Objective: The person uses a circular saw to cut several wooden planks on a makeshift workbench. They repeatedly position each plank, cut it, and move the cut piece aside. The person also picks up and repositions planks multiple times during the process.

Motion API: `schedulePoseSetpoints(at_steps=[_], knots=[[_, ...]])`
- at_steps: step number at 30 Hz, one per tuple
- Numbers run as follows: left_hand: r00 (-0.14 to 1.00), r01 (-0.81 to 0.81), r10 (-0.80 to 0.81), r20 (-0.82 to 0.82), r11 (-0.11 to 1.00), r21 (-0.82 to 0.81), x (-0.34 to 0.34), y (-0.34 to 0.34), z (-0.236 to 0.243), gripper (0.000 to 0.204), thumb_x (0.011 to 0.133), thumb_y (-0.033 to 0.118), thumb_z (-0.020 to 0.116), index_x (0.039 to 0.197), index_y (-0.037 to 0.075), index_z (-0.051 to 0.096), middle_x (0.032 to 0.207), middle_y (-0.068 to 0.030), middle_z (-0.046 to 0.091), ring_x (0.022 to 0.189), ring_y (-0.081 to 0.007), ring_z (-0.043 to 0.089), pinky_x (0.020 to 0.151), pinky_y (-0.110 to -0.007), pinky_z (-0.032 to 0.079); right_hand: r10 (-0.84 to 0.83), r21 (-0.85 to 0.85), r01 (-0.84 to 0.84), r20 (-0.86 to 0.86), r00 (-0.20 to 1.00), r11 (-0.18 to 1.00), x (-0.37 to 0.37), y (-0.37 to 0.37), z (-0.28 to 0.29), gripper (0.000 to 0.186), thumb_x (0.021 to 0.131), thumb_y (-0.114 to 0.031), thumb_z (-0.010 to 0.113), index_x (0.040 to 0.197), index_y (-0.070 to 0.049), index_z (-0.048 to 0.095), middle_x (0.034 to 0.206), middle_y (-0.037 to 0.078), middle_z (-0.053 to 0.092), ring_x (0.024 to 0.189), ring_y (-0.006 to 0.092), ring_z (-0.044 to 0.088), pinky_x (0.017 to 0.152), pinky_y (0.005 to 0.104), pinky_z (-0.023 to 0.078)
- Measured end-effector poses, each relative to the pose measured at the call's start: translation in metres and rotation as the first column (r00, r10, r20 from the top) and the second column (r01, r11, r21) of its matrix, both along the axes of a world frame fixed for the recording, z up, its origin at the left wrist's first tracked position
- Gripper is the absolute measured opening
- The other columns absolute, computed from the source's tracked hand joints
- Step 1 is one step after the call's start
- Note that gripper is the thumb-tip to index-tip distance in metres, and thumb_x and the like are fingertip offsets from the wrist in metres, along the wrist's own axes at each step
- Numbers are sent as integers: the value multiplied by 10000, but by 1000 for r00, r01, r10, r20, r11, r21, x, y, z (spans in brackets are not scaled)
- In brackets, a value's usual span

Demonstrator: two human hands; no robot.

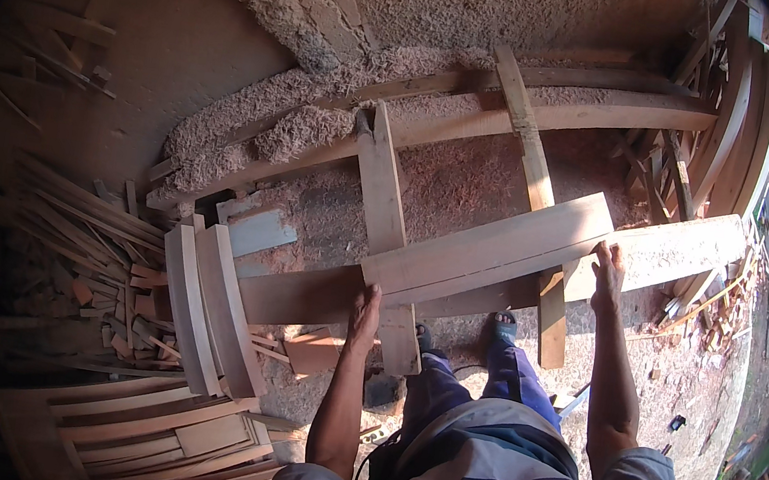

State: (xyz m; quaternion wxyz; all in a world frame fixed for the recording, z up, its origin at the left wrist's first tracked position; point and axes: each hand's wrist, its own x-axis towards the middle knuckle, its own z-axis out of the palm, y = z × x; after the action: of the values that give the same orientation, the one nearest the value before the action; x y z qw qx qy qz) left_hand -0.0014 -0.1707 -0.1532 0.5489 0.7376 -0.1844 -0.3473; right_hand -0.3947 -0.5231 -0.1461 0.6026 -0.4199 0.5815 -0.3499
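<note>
A short, wide wooden board with a dark line drawn along its length lies tilted in front of me, its right end farther off. My left hand grips its near left corner, thumb on top and the other fingers mostly hidden. At the near right corner, my right hand holds it the same way. Beneath it runs a longer plank, sunlit at its right end. Two narrow wooden crosspieces, one on the left and one on the right, pass under the boards.
Beyond, long beams lie under heaps of wood shavings. Curved pieces stand at the left, near piled offcuts. A slatted wooden frame lies at the lower left. More curved planks lean at the far right.
</note>
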Motion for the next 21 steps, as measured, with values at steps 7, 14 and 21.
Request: schedulePoseSetpoints(at_steps=[7, 14, 21], knots=[[998, 66, -66, 16, 998, -19, 11, 9, 5, 549, 1080, 470, 517, 1379, 13, 570, 1312, -120, 643, 1229, -232, 585, 1036, -389, 453, -77, 39, 80, -75, 994, 996, 9, 53, 22, 641, 1011, -511, 590, 1437, -55, 441, 1501, 168, 490, 1439, 312, 437, 1137, 529, 357], [993, 114, -105, -57, 977, 178, 43, 19, 15, 709, 1057, 477, 554, 1498, -63, 429, 1496, -228, 511, 1378, -310, 497, 1119, -405, 402, -209, 4, 215, -219, 953, 977, 28, 67, 19, 932, 988, -560, 608, 1662, -140, 121, 1661, 196, 289, 1519, 386, 308, 1192, 566, 286], [988, 11, 1, -152, 997, 79, 100, 56, 38, 749, 1063, 507, 518, 1574, -12, 342, 1563, -229, 433, 1438, -313, 442, 1191, -442, 358, -460, -369, 320, -399, 793, 873, -38, 178, -18, 703, 1024, -346, 633, 1594, -52, 345, 1586, 193, 439, 1429, 305, 460, 1155, 399, 370]])
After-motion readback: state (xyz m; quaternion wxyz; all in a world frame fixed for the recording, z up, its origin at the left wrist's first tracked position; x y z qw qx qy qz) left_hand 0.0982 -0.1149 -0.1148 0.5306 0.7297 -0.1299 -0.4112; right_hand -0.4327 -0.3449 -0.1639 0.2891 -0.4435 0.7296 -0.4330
